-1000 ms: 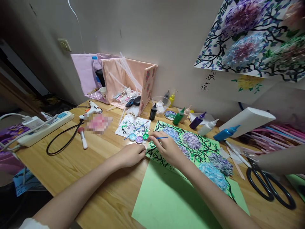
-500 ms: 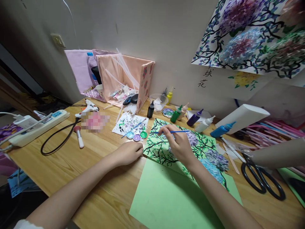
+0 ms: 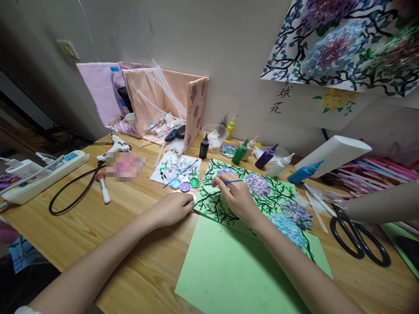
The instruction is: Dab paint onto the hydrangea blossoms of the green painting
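Note:
My right hand [image 3: 236, 192] pinches a thin paintbrush [image 3: 234, 180] with a blue handle, over the upper left part of a green painted sheet [image 3: 214, 200]. Its tip is hidden by my fingers. Black branches, green leaves and purple and blue flower clusters cover the sheet. My left hand [image 3: 176, 207] rests on the table with fingers curled together, beside the sheet's left corner; nothing shows in it. Just beyond it sits a flower-shaped palette [image 3: 185, 186] with blue, purple and green paint. A second brush [image 3: 180, 174] lies across it and the paint-spotted white paper [image 3: 160, 171].
Paint bottles, including black [image 3: 203, 147], green [image 3: 240, 152], purple [image 3: 266, 158] and blue [image 3: 303, 172], line the back. A peach fabric box [image 3: 196, 104] stands behind. Scissors [image 3: 360, 240] lie right; a glue gun [image 3: 114, 146] and power strip [image 3: 49, 176] lie left.
My right hand has moved slightly left and down against the sheet, still holding the paintbrush, whose handle now shows less length. My left hand stays beside the sheet's corner. The view has shifted slightly.

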Available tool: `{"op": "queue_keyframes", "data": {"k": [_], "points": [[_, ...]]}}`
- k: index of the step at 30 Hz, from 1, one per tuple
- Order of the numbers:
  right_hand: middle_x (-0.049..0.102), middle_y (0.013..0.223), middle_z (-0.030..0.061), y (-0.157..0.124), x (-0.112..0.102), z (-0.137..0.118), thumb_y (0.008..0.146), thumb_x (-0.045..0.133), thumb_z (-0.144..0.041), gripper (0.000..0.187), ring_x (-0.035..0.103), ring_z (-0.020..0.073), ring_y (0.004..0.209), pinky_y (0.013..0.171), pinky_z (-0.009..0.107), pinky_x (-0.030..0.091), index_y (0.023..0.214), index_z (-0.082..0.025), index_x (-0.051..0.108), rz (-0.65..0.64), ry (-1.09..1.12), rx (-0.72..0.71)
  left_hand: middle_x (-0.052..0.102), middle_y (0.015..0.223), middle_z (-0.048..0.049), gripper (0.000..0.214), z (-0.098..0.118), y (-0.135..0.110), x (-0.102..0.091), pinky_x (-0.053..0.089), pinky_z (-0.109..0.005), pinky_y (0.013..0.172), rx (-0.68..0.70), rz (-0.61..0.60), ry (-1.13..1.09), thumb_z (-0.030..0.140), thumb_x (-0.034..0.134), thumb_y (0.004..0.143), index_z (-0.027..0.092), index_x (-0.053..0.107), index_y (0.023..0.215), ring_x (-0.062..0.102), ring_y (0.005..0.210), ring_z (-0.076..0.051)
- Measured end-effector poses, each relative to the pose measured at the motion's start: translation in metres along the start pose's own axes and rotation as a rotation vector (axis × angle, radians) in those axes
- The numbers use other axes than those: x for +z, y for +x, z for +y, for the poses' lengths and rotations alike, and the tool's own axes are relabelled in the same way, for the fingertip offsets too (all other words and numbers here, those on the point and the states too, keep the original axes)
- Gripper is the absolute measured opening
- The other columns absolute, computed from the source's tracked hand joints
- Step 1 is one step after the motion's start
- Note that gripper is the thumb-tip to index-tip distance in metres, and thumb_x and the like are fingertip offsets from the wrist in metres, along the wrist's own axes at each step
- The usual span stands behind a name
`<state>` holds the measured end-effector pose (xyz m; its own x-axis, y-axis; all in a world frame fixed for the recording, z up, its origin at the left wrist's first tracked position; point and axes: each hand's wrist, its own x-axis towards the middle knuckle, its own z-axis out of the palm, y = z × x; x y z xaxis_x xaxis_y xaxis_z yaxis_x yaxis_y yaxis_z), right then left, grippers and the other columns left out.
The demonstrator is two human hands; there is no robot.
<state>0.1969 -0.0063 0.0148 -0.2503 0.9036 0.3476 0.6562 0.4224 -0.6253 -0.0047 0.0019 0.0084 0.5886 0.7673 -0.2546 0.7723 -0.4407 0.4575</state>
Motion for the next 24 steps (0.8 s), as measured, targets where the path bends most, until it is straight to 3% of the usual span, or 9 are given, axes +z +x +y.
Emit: {"op": "queue_keyframes", "data": {"k": [24], "points": [[0.059, 0.078, 0.0029, 0.0002, -0.0027, -0.0015, 0.093, 0.034, -0.032, 0.027, 0.051, 0.0175, 0.079, 0.070, 0.027, 0.038, 0.078, -0.021, 0.053, -0.030, -0.032, 0.005, 0.058, 0.071, -0.0018, 0.033, -0.0025, 0.0006, 0.0028, 0.030, -0.024, 0.058, -0.005, 0.004, -0.024, 0.034, 0.030, 0.088, 0.018, 0.047, 0.066, 0.049, 0.066, -0.014]]}}
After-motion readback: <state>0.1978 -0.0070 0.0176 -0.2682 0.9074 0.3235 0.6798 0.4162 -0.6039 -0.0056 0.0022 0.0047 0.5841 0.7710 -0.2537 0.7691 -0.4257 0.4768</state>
